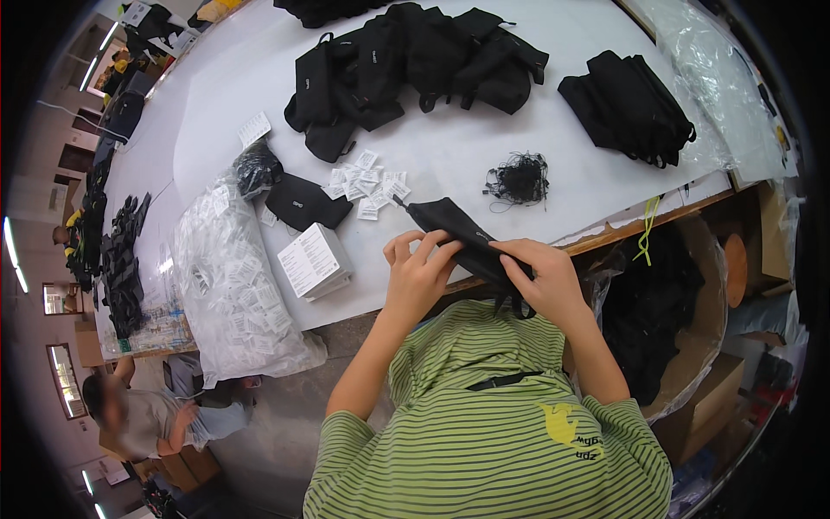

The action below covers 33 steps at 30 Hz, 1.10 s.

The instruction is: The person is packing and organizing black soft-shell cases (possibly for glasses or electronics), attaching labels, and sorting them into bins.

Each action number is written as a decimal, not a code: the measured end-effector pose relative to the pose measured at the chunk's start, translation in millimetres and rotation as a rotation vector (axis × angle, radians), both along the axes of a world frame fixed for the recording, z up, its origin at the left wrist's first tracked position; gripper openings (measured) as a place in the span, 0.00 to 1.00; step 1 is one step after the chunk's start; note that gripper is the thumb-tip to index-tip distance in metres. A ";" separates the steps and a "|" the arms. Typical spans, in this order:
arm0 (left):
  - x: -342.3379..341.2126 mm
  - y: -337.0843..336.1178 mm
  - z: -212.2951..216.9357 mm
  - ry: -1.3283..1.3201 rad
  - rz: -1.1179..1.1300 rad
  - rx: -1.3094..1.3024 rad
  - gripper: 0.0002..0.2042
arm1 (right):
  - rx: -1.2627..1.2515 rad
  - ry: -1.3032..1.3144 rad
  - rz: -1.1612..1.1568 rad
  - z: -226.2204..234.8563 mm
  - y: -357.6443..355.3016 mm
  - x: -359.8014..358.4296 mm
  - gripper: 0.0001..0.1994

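We have both hands on one black fabric pouch (458, 235), held just above the near edge of the white bench (484, 138), close to the chest. Our left hand (417, 275) pinches its near end with curled fingers, and our right hand (540, 272) is closed on the other end where a short strap hangs down — so both grips are narrow and holding the pouch.

It looks light and soft to us: it sags and creases between the hands, so it should fold easily and will not keep its shape. We judge the sewn edges and the strap end the firmest places to hold, since the middle would only bunch up.

On the bench lie a heap of similar black pouches (406, 69), a second stack of black pieces (627, 108), a tangle of black cords (517, 180), scattered small white packets (367, 183), a stack of white cards (313, 259) and a clear bag of packets (229, 277). A lined bin of black goods (657, 303) stands at our right — another person sits low at the left.
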<state>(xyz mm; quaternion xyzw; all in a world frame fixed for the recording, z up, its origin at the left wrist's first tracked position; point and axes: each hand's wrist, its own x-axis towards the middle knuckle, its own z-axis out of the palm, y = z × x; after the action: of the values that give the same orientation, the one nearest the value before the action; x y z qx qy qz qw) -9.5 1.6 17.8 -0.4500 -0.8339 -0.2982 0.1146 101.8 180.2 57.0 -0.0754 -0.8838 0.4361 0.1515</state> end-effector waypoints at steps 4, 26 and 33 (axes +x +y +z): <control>-5.6 -4.3 5.8 0.094 -0.160 -0.017 0.12 | -0.055 -0.059 0.036 13.2 5.7 3.6 0.10; -7.2 -2.4 13.7 -0.717 -0.113 -0.203 0.12 | -0.711 -0.326 -0.115 -81.5 11.1 27.2 0.29; -3.7 7.5 0.1 -0.631 -0.096 -0.397 0.13 | -0.768 -0.272 -0.211 -57.0 90.2 64.1 0.24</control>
<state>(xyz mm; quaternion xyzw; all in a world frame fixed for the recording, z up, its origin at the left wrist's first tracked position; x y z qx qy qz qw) -13.2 9.1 17.9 -0.3881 -0.8479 -0.2595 -0.2514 165.9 270.5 0.1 -0.2735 -0.6566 0.7019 0.0382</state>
